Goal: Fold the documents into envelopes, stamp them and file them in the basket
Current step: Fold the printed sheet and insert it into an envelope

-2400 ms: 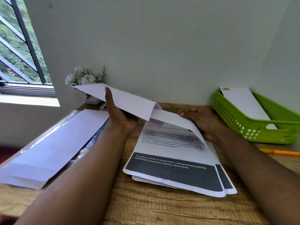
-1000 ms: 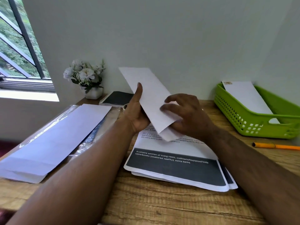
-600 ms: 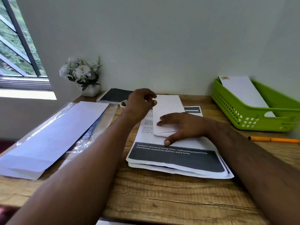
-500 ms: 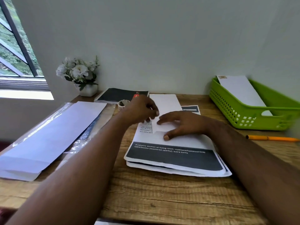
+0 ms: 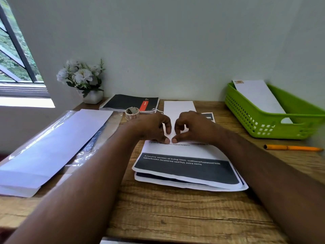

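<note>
A long white envelope (image 5: 179, 107) lies flat on a stack of printed documents (image 5: 184, 166) in the middle of the wooden desk, running away from me. My left hand (image 5: 153, 128) and my right hand (image 5: 195, 127) meet at its near end. Fingers are curled and both thumbs press down on the near edge, pinching it. The green basket (image 5: 246, 111) stands at the right and holds one stamped white envelope (image 5: 258, 95).
A pile of blank envelopes (image 5: 52, 147) on clear plastic wrap (image 5: 103, 138) lies at the left. A small roll (image 5: 131, 113), a black notebook (image 5: 130, 103) and a flower pot (image 5: 82, 80) sit at the back. An orange pen (image 5: 292, 147) lies right.
The envelope, held up in the air before, now lies flat on the documents. My right hand went from flat to curled, and both hands came together at the near end.
</note>
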Demonstrator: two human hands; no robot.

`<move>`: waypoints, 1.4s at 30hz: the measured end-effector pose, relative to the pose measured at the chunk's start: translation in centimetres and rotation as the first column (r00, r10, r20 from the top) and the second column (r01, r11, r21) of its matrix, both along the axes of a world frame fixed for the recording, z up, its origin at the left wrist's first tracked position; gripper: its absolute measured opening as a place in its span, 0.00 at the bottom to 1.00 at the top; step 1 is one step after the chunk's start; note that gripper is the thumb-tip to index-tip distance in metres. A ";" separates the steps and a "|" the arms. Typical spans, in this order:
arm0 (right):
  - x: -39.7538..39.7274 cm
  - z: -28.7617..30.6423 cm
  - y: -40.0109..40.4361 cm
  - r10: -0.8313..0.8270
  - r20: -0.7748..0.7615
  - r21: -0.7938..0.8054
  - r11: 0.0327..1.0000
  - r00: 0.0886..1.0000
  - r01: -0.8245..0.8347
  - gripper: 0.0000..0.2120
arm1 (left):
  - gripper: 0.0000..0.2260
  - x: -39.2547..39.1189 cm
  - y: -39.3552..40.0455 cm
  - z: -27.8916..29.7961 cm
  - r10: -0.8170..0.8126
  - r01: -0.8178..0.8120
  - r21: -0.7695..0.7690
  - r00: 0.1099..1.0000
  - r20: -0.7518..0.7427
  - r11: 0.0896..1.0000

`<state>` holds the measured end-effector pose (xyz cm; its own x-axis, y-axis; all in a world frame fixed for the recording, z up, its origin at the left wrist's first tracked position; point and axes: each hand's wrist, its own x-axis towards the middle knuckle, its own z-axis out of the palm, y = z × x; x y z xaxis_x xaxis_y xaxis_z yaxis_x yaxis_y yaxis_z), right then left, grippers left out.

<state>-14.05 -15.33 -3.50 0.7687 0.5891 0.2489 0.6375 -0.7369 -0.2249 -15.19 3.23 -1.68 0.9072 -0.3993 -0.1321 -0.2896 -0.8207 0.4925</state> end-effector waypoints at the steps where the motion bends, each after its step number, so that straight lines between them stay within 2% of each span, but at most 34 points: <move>1: -0.1 0.0 0.1 0.017 -0.063 0.062 0.998 0.998 -0.013 0.11 | 0.10 0.0 0.0 0.0 -0.005 0.005 0.024 1.000 0.016 1.000; 3: -0.4 -0.1 0.6 0.042 -0.161 0.141 0.990 0.986 -0.019 0.07 | 0.09 0.2 -0.1 -0.2 -0.010 0.006 0.073 0.998 0.055 0.997; 7: -0.6 -0.2 1.0 0.077 -0.261 0.169 0.985 0.962 -0.033 0.02 | 0.08 0.3 -0.3 -0.2 0.030 -0.033 0.073 0.998 0.050 0.997; 11: -0.3 0.3 0.8 0.033 -0.379 0.160 0.987 0.925 0.030 0.03 | 0.05 0.4 -0.5 0.2 0.076 -0.077 0.092 0.997 0.015 0.993; 15: 0.3 1.3 -1.7 -0.062 -0.489 0.058 0.993 0.870 0.103 0.06 | 0.09 0.5 -0.7 0.3 0.126 -0.126 0.130 0.992 0.010 0.983; 18: 0.6 1.7 -4.5 -0.089 -0.573 0.050 0.988 0.815 0.144 0.08 | 0.08 0.5 -0.5 0.3 0.131 -0.130 0.121 0.991 0.002 0.984; 21: 0.9 1.7 -5.3 -0.131 -0.573 0.029 0.983 0.809 0.180 0.09 | 0.07 0.1 -0.2 0.2 0.101 -0.104 0.118 0.994 0.028 0.988; 24: 1.0 1.9 -5.0 -0.146 -0.563 -0.004 0.985 0.813 0.174 0.08 | 0.03 -0.5 -0.5 0.0 0.007 -0.019 0.100 0.992 0.125 0.995; 31: 1.3 1.9 -4.9 -0.139 -0.573 -0.010 0.987 0.808 0.163 0.08 | 0.03 -1.7 -5.5 -0.5 -0.118 0.117 0.018 0.967 0.225 0.993; 36: 1.4 1.9 -4.9 -0.145 -0.567 -0.055 0.989 0.811 0.138 0.09 | 0.05 -1.5 -4.8 -0.5 -0.026 0.023 0.017 0.965 0.261 1.000; 42: 1.0 1.6 -6.7 -0.171 -0.568 -0.022 0.981 0.805 0.193 0.08 | 0.04 -0.7 -2.2 0.2 0.060 -0.062 0.013 0.986 0.153 0.998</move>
<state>-13.07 -22.04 -1.92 0.8719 0.4238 -0.2452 0.2450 -0.8112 -0.5310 -15.90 1.06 -1.44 0.9399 -0.3416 0.0036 -0.3095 -0.8472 0.4318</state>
